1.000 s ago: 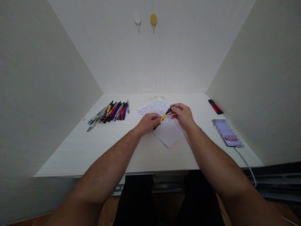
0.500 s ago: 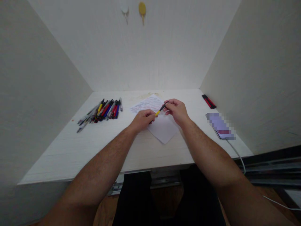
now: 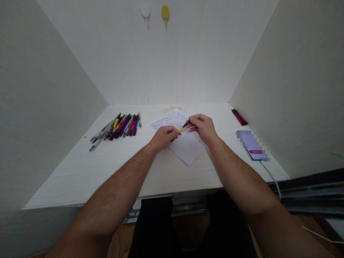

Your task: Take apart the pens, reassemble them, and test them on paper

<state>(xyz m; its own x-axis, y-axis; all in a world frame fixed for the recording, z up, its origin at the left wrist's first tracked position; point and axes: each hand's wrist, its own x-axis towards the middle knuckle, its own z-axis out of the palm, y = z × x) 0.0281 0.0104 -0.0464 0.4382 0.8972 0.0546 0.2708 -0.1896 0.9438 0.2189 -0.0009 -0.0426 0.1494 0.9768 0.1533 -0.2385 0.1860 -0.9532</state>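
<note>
Between my two hands a yellow and black pen (image 3: 183, 127) is held at a slant above the paper. My left hand (image 3: 165, 137) pinches its lower, yellow end. The fingertips of my right hand (image 3: 202, 126) close on the upper, black end, and they partly cover it. Beneath the hands lies a white sheet of paper (image 3: 188, 152), bare in its near part. Its far part, or a second sheet, carries rows of coloured scribbles (image 3: 169, 120); my hands hide where the two meet.
A heap of pens (image 3: 118, 127) in several colours lies on the left of the white desk (image 3: 107, 172). At the right wall are some red and black pens (image 3: 239, 117) and a phone (image 3: 252, 146) with a white cable (image 3: 271, 175). Two hooks (image 3: 165, 13) hang on the back wall.
The view has shifted slightly. Both hands keep hold of the pen, and my right fingers now cover more of its black end.
</note>
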